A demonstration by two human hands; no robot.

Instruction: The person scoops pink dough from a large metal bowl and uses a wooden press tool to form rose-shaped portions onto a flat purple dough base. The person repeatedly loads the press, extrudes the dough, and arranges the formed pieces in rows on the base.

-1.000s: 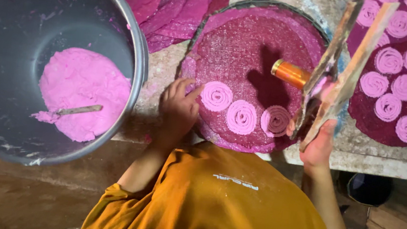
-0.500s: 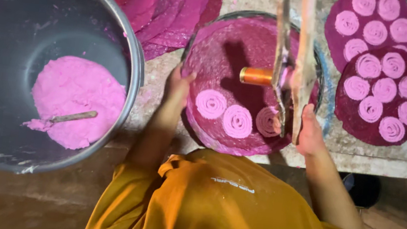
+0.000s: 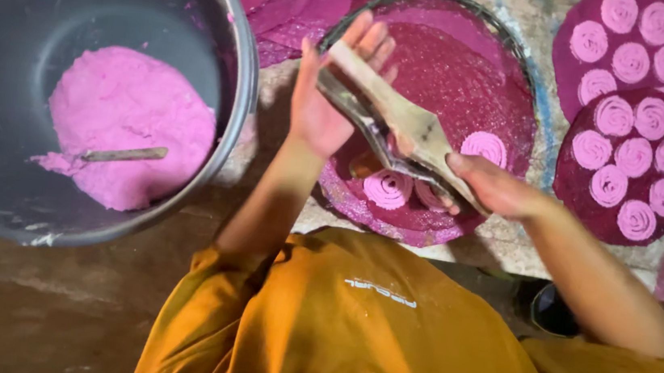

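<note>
both hands hold a two-armed wooden press (image 3: 402, 128) over the round dark-pink tray (image 3: 512, 90). the left hand (image 3: 326, 101) cups its upper end with fingers half spread, and the right hand (image 3: 488, 185) closes round the lower end. three pale pink dough spirals (image 3: 389, 188) lie on the tray under the press (one is partly hidden). well to the left, a grey metal basin (image 3: 232, 47) holds pink dough (image 3: 123, 122) with a stick (image 3: 120, 154) in it. two more purple discs of spirals (image 3: 625, 162) lie to the right.
</note>
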